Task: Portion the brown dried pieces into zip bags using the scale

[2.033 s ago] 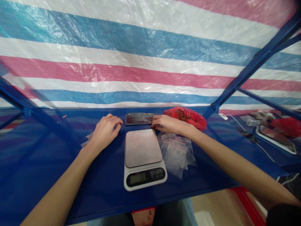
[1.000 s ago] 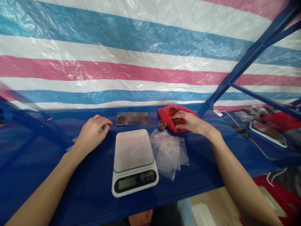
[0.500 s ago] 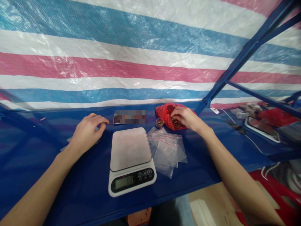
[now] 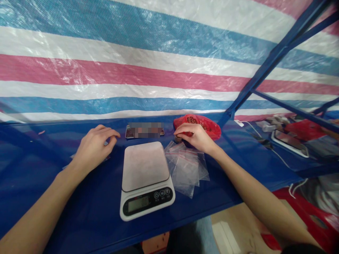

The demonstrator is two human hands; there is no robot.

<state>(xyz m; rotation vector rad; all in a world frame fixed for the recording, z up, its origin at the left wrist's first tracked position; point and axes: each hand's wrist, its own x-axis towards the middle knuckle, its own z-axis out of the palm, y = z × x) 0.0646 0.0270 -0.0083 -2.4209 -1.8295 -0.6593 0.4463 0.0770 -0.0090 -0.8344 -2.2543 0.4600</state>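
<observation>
Blue table (image 4: 34,169), R hand (image 4: 193,135) fingers curled, grip unclear, by red bag (image 4: 212,129), L hand (image 4: 94,148) open

Your right hand (image 4: 192,135) has drawn back from inside the red plastic bag (image 4: 209,127) to its 6 o'clock, fingers (image 4: 180,129) now over the small cup (image 4: 178,139), nearly hiding it.

Pixelated beyond reading: the phone screen (image 4: 144,130) just past the left hand (image 4: 94,148). Partly hidden behind the right hand (image 4: 192,135), too small to identify: the dark pieces (image 4: 192,120) in the red plastic bag (image 4: 212,128).
</observation>
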